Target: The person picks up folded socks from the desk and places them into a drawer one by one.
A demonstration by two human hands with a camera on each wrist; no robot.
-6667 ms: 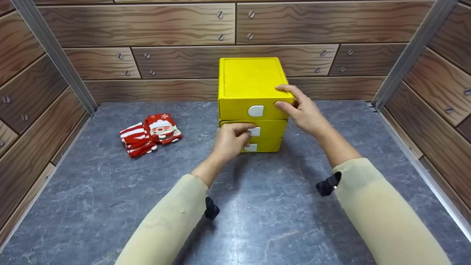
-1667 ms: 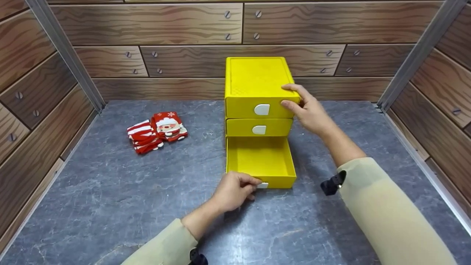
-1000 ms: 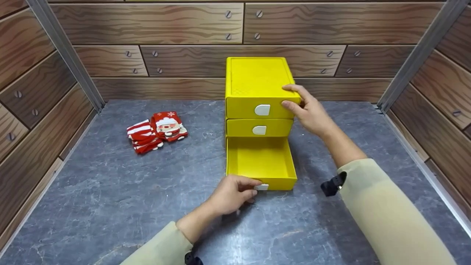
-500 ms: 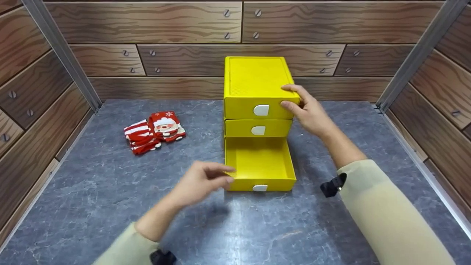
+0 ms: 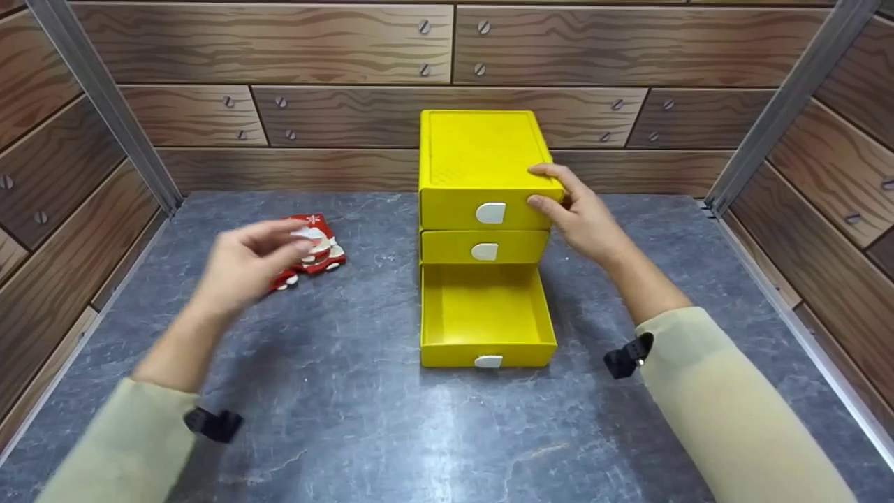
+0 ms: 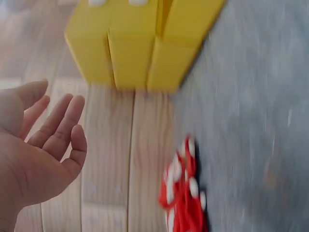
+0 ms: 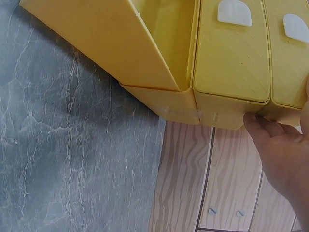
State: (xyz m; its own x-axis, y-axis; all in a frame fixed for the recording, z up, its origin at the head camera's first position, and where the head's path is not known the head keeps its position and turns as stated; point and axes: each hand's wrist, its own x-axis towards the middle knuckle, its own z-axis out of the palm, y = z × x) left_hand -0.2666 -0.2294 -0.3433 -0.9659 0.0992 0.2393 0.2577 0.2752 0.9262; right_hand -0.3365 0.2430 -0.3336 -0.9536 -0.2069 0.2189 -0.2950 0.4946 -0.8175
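A yellow three-drawer cabinet (image 5: 482,147) stands at the middle back of the table, its white tabs facing me. The bottom drawer (image 5: 489,307) is pulled out and has nothing in it; the upper two are closed. My right hand (image 5: 587,220) grips the cabinet's top right front corner, fingers on top and along the side, thumb on the front. My left hand (image 5: 241,269) is in the air with nothing in it, fingers loosely bent. It partly hides a folded red cloth item (image 5: 321,244) with white stripes and a Santa face, which lies on the table beyond it.
The grey marbled tabletop (image 5: 363,419) is bounded by wood-print walls (image 5: 349,49) at the back and both sides. Metal posts stand at the back corners. A small black device (image 5: 213,425) is strapped to each wrist.
The bottom drawer has been pulled out toward me by my left hand. That hand then let go of its tab and moved left and away from me, over toward the red cloth. My right hand stayed put.
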